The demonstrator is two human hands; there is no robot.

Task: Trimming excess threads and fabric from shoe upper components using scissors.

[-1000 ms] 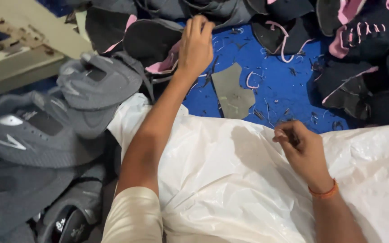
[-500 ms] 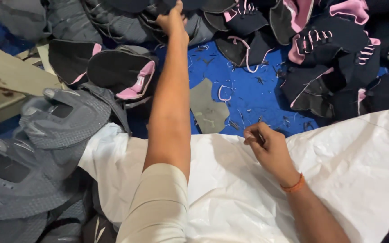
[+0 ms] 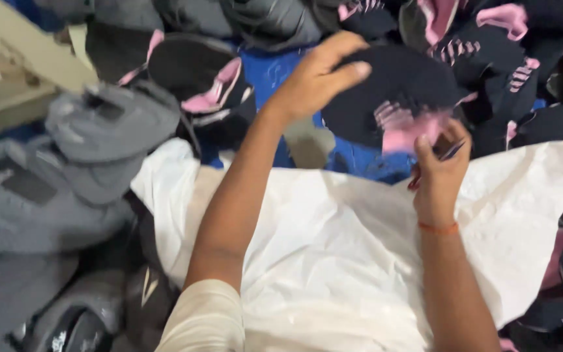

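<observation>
White sheet (image 3: 333,261); left fingers (image 3: 346,65) gripping black shoe upper (image 3: 392,91).

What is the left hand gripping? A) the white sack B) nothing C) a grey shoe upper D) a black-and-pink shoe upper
D: the left hand closes over the top edge of a black-and-pink shoe upper, lifted above the blue surface; the grey uppers lie untouched to the left, and the white sack sits under the forearms.
</observation>
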